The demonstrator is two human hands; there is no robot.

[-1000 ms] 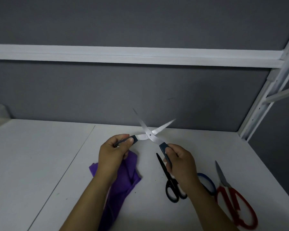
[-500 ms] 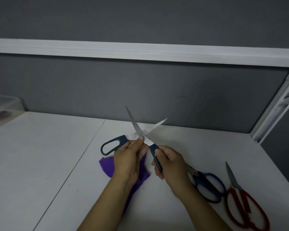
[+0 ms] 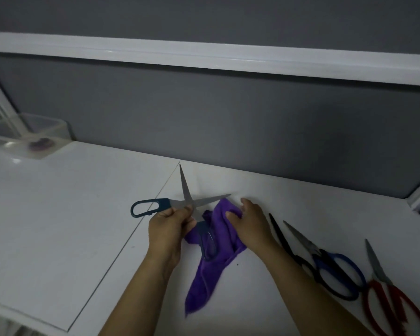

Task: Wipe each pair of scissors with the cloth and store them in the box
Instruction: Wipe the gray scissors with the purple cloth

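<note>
Head view, table: we look down on a flat white tabletop (image 3: 58, 214) set against a dark grey partition wall (image 3: 228, 132).
Left hand: our left hand (image 3: 167, 226) pinches the teal-handled steel scissors (image 3: 187, 203) at the pivot, thumb and fingers curled round the crossing. The blades are spread wide. One loop points left and the other hangs over the cloth.
Right hand: our right hand (image 3: 251, 224) rests on the crumpled purple cloth (image 3: 204, 282), with thumb and fingertips closed on a fold at its far end.
Box: the clear plastic box (image 3: 46, 132) stands at the far left, well apart from both hands.
Around: black-handled scissors (image 3: 280, 235) lie just beside the right wrist and overlap the blue-handled scissors (image 3: 340, 277) at the handles. The red-handled scissors (image 3: 395, 309) are cut off by the frame edge.
Changed: half a second ago the right hand held the lower teal handle. It has let go and moved to the cloth, while the left hand keeps its pivot grip.
</note>
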